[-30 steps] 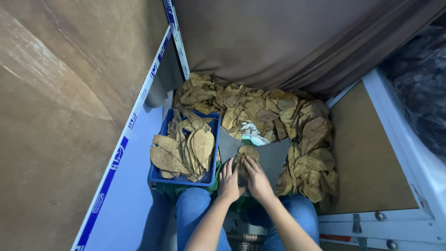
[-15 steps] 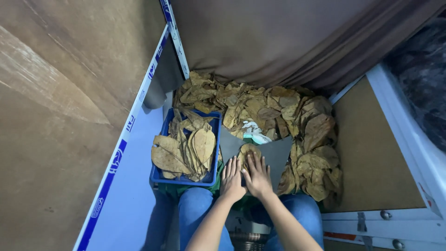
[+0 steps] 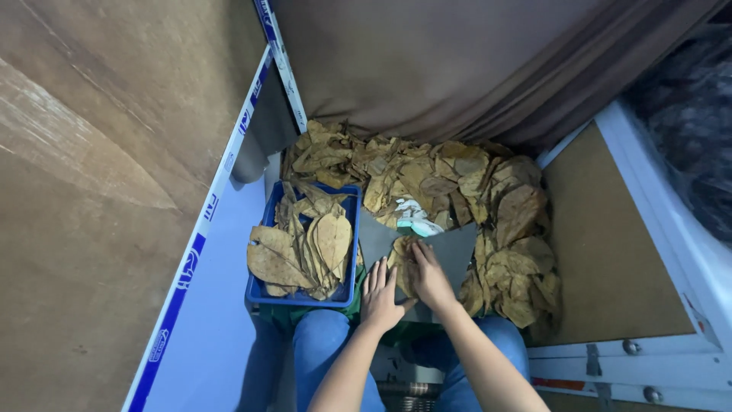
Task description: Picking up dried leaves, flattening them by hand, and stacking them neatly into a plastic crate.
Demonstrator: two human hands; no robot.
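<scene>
Here, hands: left hand [image 3: 381,294] and right hand [image 3: 428,276], fingers flat together, press a dry brown leaf [image 3: 402,263].
Surface: grey board [image 3: 457,252].
Advice: press evenly, gently.
Left: blue plastic crate [image 3: 303,294].

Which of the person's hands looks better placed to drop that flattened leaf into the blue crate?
Probably the left hand: it lies flat beside the dry leaf on the grey board and is nearer the blue crate. The right hand presses the leaf on the far side.
</scene>
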